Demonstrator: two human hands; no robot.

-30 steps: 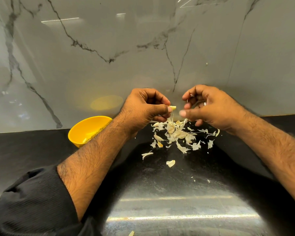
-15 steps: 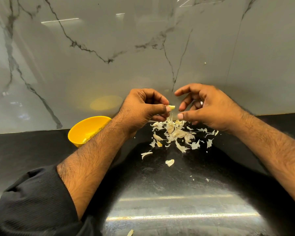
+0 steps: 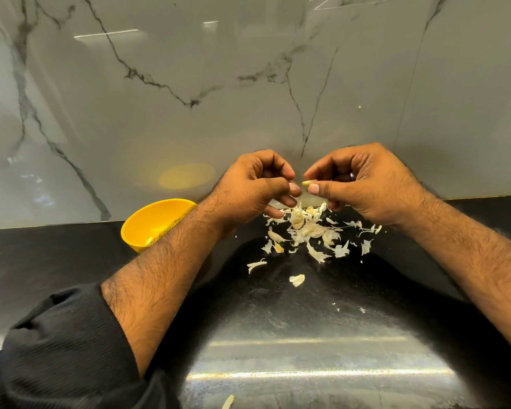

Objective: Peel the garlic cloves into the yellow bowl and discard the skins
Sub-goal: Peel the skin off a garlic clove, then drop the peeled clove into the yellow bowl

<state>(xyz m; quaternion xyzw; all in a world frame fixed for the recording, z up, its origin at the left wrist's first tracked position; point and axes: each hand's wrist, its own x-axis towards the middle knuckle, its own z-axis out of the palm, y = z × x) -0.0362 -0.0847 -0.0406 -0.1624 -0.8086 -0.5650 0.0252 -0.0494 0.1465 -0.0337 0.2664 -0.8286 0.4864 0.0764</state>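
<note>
Both hands meet above the black counter near the marble wall. My left hand [image 3: 257, 187] and my right hand [image 3: 357, 184] pinch one small pale garlic clove [image 3: 307, 182] between thumbs and fingertips, and most of the clove is hidden by the fingers. Directly below them lies a heap of papery garlic skins [image 3: 307, 228], with a few loose flakes nearer me. The yellow bowl [image 3: 148, 222] stands to the left at the wall, partly behind my left forearm; a pale piece shows inside it.
The black counter [image 3: 307, 335] stretches toward me, glossy with light streaks. Single skin flakes lie at the middle [image 3: 297, 280] and near the bottom edge [image 3: 227, 402]. The grey veined marble wall [image 3: 248, 84] rises right behind the hands and bowl.
My right hand has moved left and closed its fingers onto the clove that my left hand was holding alone. The left hand stayed in place.
</note>
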